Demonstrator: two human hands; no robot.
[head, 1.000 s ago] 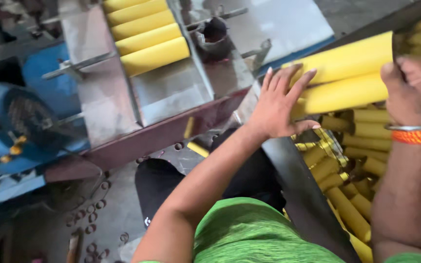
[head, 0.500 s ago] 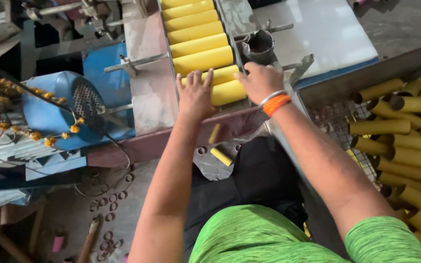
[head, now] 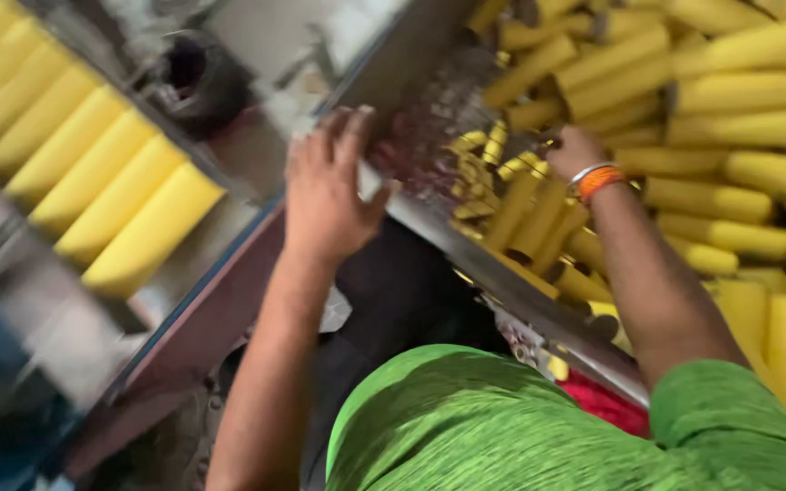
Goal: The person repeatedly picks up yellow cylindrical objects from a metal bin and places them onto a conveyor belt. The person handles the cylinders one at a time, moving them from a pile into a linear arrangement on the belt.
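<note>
My left hand [head: 329, 195] lies flat with its fingers apart on the metal rim [head: 466, 259] of a bin, between the machine and the bin. My right hand [head: 573, 150], with an orange and silver bangle at the wrist, reaches down among the yellow cardboard tubes [head: 711, 100] piled in that bin. Its fingers are buried among the tubes and blurred, so I cannot tell whether they hold one. A row of yellow tubes [head: 93, 182] lies side by side on the machine's slanted metal tray at the left, apart from both hands.
A dark round machine part [head: 195, 77] sits on the grey metal table behind my left hand. My green shirt [head: 502, 427] fills the bottom of the view. The floor at lower left is dim and blurred.
Both hands have left the row of tubes on the machine tray. My right hand has swung right into the bin and my left hand has moved onto the bin's rim. The view has turned right.
</note>
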